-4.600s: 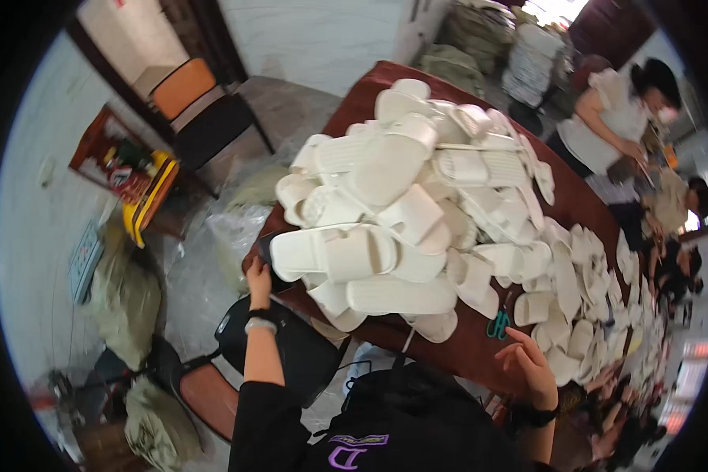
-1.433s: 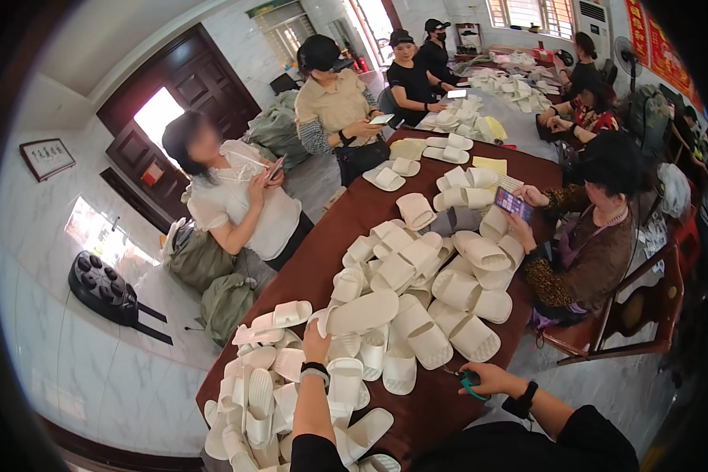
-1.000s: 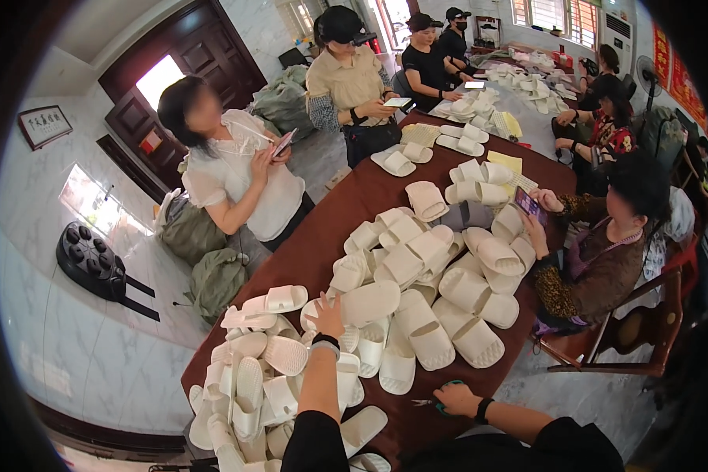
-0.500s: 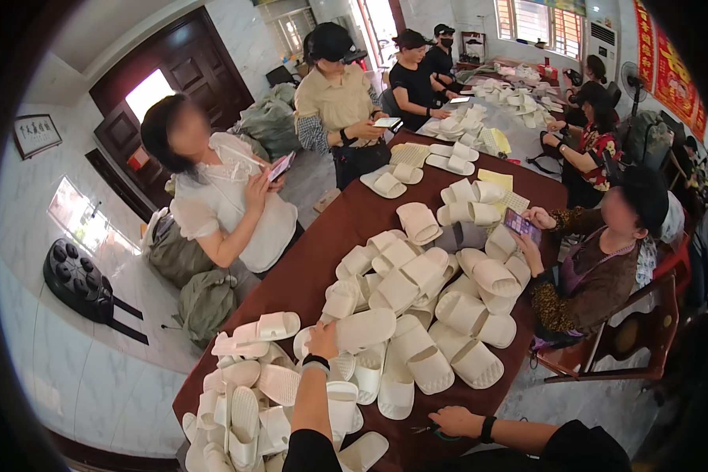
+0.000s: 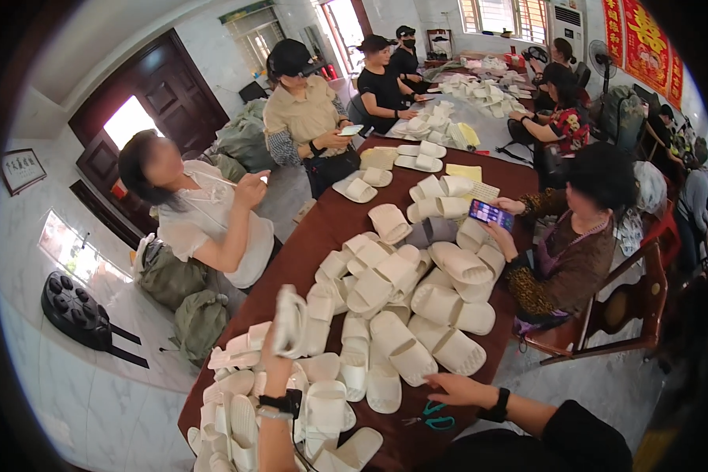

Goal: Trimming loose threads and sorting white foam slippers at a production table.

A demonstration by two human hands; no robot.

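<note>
Left hand: we have our left hand raised at about 7 o'clock, fingers closed round one cream slipper, lifted upright clear of the pile.
Right hand: our right hand lies at 5 o'clock, palm down with fingers spread loosely on the desk, holding nothing; teal-handled scissors lie just beside it.
Done so far: we judge the near-left stack of slippers, standing on edge in rows at 7 o'clock, to be the handled part; that is a guess from how neatly they sit.
Left to do: a big loose heap of slippers fills the middle of the desk towards 12 o'clock, so we reckon most of the work remains.
Around us: a person with a phone sits at 2 o'clock; another in a pale shirt sits at 10 o'clock.
Hard to make out: we cannot see what is being done to the held slipper, nor any fault or thread on it; the near desk edge is cut off by our arms, and the far desk is too small to read.
</note>
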